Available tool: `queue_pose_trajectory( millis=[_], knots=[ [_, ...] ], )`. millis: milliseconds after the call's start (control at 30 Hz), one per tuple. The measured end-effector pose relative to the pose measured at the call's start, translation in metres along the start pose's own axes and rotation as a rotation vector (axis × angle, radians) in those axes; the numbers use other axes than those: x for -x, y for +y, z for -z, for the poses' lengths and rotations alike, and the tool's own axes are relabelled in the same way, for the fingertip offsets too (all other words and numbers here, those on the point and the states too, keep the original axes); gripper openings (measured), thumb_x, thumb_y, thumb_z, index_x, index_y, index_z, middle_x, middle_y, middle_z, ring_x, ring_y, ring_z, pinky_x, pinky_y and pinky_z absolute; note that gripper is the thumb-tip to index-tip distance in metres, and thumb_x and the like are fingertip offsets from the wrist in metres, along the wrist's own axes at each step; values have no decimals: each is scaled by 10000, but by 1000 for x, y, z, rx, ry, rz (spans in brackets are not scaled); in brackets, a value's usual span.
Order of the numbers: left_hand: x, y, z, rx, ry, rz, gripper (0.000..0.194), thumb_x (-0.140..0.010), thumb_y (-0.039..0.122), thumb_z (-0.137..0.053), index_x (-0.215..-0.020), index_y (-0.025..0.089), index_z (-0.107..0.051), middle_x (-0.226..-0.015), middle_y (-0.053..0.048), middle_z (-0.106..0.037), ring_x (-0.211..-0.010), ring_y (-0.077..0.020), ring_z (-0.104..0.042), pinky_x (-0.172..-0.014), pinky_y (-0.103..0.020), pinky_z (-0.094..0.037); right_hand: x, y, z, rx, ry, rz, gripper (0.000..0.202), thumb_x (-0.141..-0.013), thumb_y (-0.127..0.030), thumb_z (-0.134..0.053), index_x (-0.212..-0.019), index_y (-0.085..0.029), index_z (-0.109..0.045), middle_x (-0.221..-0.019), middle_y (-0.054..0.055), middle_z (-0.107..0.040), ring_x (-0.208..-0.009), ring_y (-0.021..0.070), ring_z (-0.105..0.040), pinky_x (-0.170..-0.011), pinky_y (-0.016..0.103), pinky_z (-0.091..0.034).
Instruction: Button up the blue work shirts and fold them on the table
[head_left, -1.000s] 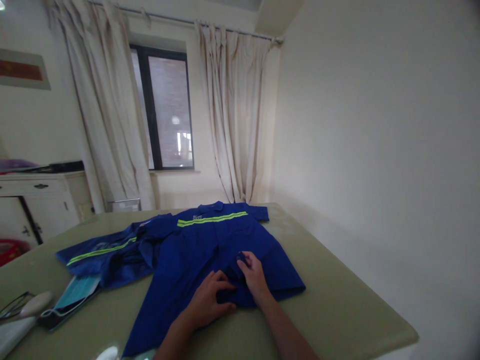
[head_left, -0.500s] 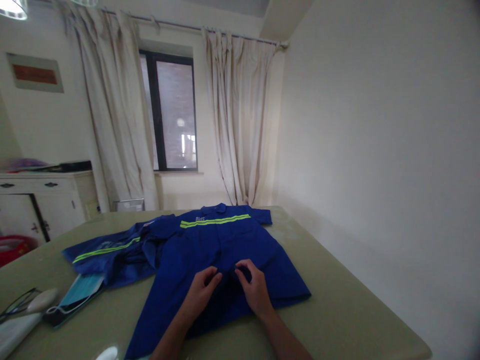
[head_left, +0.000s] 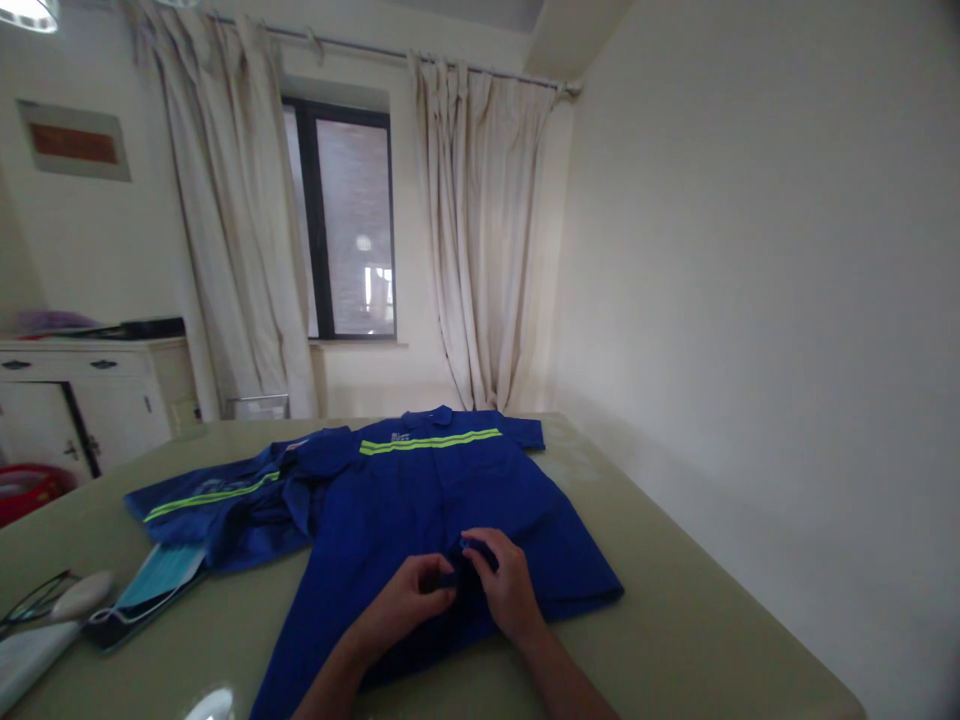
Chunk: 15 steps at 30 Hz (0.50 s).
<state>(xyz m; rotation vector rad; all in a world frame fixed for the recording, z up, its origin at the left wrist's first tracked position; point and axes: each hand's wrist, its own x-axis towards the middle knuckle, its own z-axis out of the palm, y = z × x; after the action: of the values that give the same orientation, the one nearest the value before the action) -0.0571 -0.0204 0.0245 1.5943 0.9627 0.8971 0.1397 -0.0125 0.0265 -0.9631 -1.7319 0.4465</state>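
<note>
Low in the centre of the frame, a royal-blue short-sleeved work shirt with a yellow-green reflective stripe (head_left: 442, 500) lies spread flat on the pale olive-green glossy table (head_left: 675, 620), collar toward the window. Both hands meet at the shirt's front near its lower hem. The left hand (head_left: 409, 602) comes in from the bottom edge, wrist bent, fingers curled shut and pinching a small fold of the blue cloth. The right hand (head_left: 504, 588) lies just beside it — palm down, fingers bent over the same bunched fold, gripping it; the two hands nearly touch.

Left of the shirt, a second blue garment with a matching reflective stripe (head_left: 225, 505) lies crumpled, touching the first. At the lower left sits a light-blue face mask (head_left: 157, 582) on a dark flat object, with a pair of thin-framed glasses (head_left: 34, 600) and a whitish oblong object (head_left: 79, 597) near it.

At the far left edge, a red basin (head_left: 22, 487) stands on the floor beside a white cabinet (head_left: 90, 400) — its contents cannot be made out.
</note>
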Motion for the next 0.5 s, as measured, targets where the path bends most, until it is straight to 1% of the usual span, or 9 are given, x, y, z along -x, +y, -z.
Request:
queue_pose_trajectory(
  millis=[100,167,233,300,400,433,500],
  knots=[
    [-5,-2,3,-58,110,-70,361,-807,515,-714,-887,164,-682,-826,0,-645,-799,-166,-566,-736,-269,-436,0,-3,0,-8,-19,6,171,-951,-238,-606,-1068,-241,-730,-1052,64,-751,-1018,242,-696,-931,362,-537],
    [-8,-2,8,-57,223,-86,408,-818,569,-693,-861,164,-673,-794,6,-643,-777,-170,-574,-717,-268,-441,1,-3,-1,5,-18,20,150,-949,-234,-613,-1052,-240,-722,-1033,62,-742,-1005,240,-686,-914,356,-532],
    [-9,-2,11,-64,294,-89,450,-815,613,-682,-830,164,-661,-741,14,-635,-724,-167,-576,-668,-261,-438,2,-2,-2,18,-13,30,129,-951,-244,-621,-1036,-243,-718,-1014,58,-736,-988,239,-681,-898,352,-529],
    [-7,0,10,-126,284,-124,410,-856,578,-659,-872,169,-681,-773,-2,-675,-742,-180,-608,-683,-267,-464,2,-1,-3,31,18,22,128,-963,-270,-614,-1032,-244,-718,-1005,61,-733,-978,241,-679,-891,352,-528],
    [0,3,2,-356,213,-242,212,-940,390,-612,-988,219,-728,-929,-28,-746,-875,-203,-668,-812,-291,-512,1,-2,-1,34,79,2,176,-988,-300,-580,-1062,-242,-728,-1021,74,-733,-984,244,-677,-898,359,-527],
    [3,4,-2,-446,195,-291,175,-952,331,-599,-1014,245,-737,-970,-27,-753,-915,-203,-677,-853,-296,-517,0,-2,0,20,71,5,194,-994,-299,-571,-1079,-242,-735,-1029,75,-735,-988,241,-678,-902,358,-527],
    [6,4,-9,-595,186,-388,182,-964,254,-574,-1030,280,-742,-1003,-23,-751,-949,-197,-680,-891,-299,-522,0,-3,2,-34,2,27,219,-1001,-284,-563,-1109,-246,-750,-1036,70,-744,-989,231,-682,-905,350,-527]
  ],
)
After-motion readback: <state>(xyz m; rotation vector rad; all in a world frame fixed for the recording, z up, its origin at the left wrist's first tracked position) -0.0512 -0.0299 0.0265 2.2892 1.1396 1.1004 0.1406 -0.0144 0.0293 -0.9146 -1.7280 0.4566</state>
